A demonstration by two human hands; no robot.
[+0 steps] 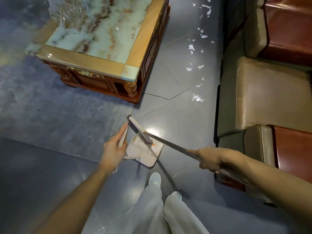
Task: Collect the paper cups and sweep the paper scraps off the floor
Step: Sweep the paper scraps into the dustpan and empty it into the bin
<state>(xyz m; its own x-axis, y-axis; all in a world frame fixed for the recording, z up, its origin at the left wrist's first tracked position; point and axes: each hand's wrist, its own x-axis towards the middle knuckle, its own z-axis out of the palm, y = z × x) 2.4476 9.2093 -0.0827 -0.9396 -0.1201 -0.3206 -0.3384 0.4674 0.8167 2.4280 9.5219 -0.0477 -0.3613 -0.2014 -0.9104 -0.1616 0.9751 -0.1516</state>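
We hold broom (140, 130) head at dustpan (146, 155).
Right fingers (208, 163) curled round broom pole, left fingers (118, 138) gripping dustpan handle; paper scraps (197, 98) well beyond both.

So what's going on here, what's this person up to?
A person is sweeping. The right hand grips the broom pole, its head resting over the dustpan, whose upright handle the left hand holds. White paper scraps lie unswept on the floor between the coffee table and the sofa.
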